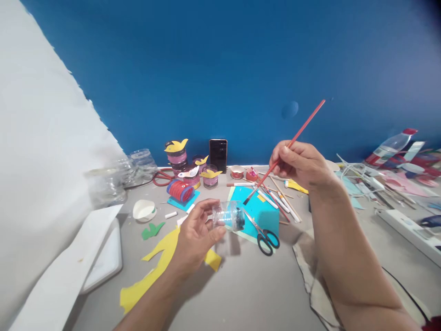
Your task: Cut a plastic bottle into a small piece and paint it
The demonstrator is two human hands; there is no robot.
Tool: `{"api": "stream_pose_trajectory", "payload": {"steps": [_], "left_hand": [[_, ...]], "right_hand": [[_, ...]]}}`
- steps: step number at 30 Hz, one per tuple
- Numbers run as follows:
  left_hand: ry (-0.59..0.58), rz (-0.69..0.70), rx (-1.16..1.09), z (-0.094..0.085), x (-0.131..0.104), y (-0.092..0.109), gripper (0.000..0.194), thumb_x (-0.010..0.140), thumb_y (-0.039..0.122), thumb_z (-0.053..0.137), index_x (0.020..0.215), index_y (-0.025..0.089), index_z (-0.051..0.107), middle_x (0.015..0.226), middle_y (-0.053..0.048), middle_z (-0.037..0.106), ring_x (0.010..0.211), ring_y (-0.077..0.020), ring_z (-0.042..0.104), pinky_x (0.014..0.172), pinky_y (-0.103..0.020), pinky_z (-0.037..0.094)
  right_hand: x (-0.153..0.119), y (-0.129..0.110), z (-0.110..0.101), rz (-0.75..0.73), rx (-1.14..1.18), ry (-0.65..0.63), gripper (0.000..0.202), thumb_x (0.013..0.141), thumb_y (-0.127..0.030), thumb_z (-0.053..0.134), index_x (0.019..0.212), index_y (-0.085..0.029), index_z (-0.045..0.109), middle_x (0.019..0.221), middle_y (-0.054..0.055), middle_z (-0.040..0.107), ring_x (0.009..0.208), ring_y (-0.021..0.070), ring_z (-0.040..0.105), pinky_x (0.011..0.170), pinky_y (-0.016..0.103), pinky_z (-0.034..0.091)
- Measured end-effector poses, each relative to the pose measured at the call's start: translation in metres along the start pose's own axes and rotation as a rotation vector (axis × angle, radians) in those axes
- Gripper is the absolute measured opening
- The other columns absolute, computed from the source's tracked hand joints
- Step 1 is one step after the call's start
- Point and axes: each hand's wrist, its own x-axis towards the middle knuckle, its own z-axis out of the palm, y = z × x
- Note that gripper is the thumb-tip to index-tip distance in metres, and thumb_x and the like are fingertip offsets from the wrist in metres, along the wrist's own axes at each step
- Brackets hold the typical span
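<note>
- My left hand (198, 232) grips a clear plastic jar (225, 216) sideways
- My right hand (299, 161) pinches a paintbrush (306, 122), bristles near the jar
- Scissors (257, 228), just right, overlap blue paper (270, 219)

Bare desk (255, 294) front-centre, between left forearm (160, 294) and cloth (305, 252): low pass OK. Between left hand (200, 230) and right hand (299, 161), slanted paintbrush (306, 123) cuts the gap. Ahead, scissors (261, 231) and marker pens (277, 200) block sliding. Back: phone (218, 156), decorated jars (177, 158). Right: cable tangle (361, 174), power strip (409, 232).
</note>
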Motion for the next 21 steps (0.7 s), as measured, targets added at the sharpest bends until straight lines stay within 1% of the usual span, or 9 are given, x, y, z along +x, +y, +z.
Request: {"api": "stream_pose_trajectory", "payload": {"steps": [3, 5, 7, 10, 12, 15, 18, 19, 21], "left_hand": [[0.018, -0.012, -0.005, 0.0006, 0.0005, 0.0011, 0.050, 0.075, 0.032, 0.089, 0.121, 0.028, 0.069, 0.122, -0.007, 0.066, 0.103, -0.0218, 0.066, 0.089, -0.035, 0.059], [0.018, -0.008, -0.017, 0.0012, 0.0003, 0.0020, 0.051, 0.075, 0.031, 0.089, 0.122, 0.028, 0.069, 0.123, -0.007, 0.065, 0.106, -0.0228, 0.065, 0.088, -0.036, 0.060], [-0.007, 0.002, -0.033, 0.0017, -0.0006, 0.0029, 0.056, 0.074, 0.030, 0.089, 0.125, 0.029, 0.068, 0.125, -0.008, 0.063, 0.109, -0.0244, 0.064, 0.086, -0.036, 0.060], [-0.044, 0.011, -0.040, 0.0023, -0.0024, 0.0039, 0.064, 0.074, 0.026, 0.088, 0.133, 0.032, 0.064, 0.131, -0.009, 0.061, 0.117, -0.0271, 0.062, 0.086, -0.037, 0.061], [-0.041, 0.020, -0.023, 0.0024, -0.0029, 0.0045, 0.061, 0.076, 0.024, 0.086, 0.132, 0.030, 0.064, 0.133, -0.010, 0.060, 0.120, -0.0280, 0.060, 0.087, -0.037, 0.060], [-0.039, 0.045, 0.002, 0.0025, -0.0022, 0.0050, 0.052, 0.077, 0.021, 0.083, 0.126, 0.027, 0.067, 0.132, -0.010, 0.061, 0.123, -0.0290, 0.059, 0.087, -0.036, 0.059], [-0.043, 0.081, 0.022, 0.0028, -0.0011, 0.0054, 0.051, 0.075, 0.020, 0.084, 0.123, 0.027, 0.067, 0.132, -0.010, 0.061, 0.125, -0.0289, 0.059, 0.089, -0.036, 0.059], [-0.040, 0.095, 0.030, 0.0030, -0.0009, 0.0054, 0.050, 0.075, 0.020, 0.084, 0.122, 0.027, 0.068, 0.132, -0.009, 0.061, 0.125, -0.0285, 0.059, 0.089, -0.035, 0.059], [-0.037, 0.117, 0.046, 0.0032, -0.0009, 0.0052, 0.050, 0.075, 0.020, 0.084, 0.121, 0.027, 0.068, 0.132, -0.009, 0.061, 0.123, -0.0272, 0.060, 0.089, -0.033, 0.059]], "right_hand": [[-0.0032, -0.0051, 0.0080, 0.018, -0.057, -0.121, 0.038, 0.094, -0.054, 0.073, 0.081, -0.018, 0.070, 0.067, 0.004, 0.071, 0.054, 0.0101, 0.059, 0.045, 0.021, 0.043], [-0.0034, -0.0063, 0.0111, 0.016, -0.083, -0.170, 0.038, 0.095, -0.053, 0.072, 0.082, -0.017, 0.070, 0.068, 0.004, 0.072, 0.053, 0.0094, 0.058, 0.045, 0.021, 0.043], [-0.0017, -0.0046, 0.0110, 0.000, -0.095, -0.150, 0.038, 0.095, -0.053, 0.072, 0.081, -0.017, 0.070, 0.067, 0.004, 0.072, 0.051, 0.0087, 0.057, 0.045, 0.021, 0.043], [0.0011, -0.0007, 0.0065, -0.013, -0.087, -0.032, 0.039, 0.091, -0.054, 0.076, 0.078, -0.018, 0.070, 0.064, 0.002, 0.069, 0.051, 0.0089, 0.056, 0.043, 0.021, 0.041], [0.0010, -0.0012, 0.0043, -0.008, -0.088, 0.013, 0.040, 0.089, -0.055, 0.078, 0.077, -0.018, 0.070, 0.063, 0.002, 0.067, 0.051, 0.0094, 0.056, 0.042, 0.021, 0.040], [-0.0016, -0.0058, 0.0063, 0.008, -0.088, -0.042, 0.040, 0.090, -0.054, 0.077, 0.077, -0.018, 0.070, 0.066, 0.004, 0.070, 0.053, 0.0100, 0.059, 0.044, 0.021, 0.042], [-0.0016, -0.0066, 0.0103, 0.019, -0.074, -0.120, 0.041, 0.091, -0.055, 0.076, 0.078, -0.017, 0.068, 0.067, 0.005, 0.072, 0.053, 0.0099, 0.060, 0.044, 0.021, 0.042], [-0.0006, -0.0053, 0.0103, 0.023, -0.078, -0.124, 0.042, 0.090, -0.056, 0.076, 0.078, -0.017, 0.068, 0.066, 0.004, 0.071, 0.052, 0.0096, 0.059, 0.044, 0.021, 0.042], [0.0019, -0.0022, 0.0074, 0.022, -0.096, -0.075, 0.044, 0.087, -0.059, 0.078, 0.077, -0.017, 0.067, 0.063, 0.003, 0.070, 0.050, 0.0089, 0.057, 0.043, 0.020, 0.041]]}}
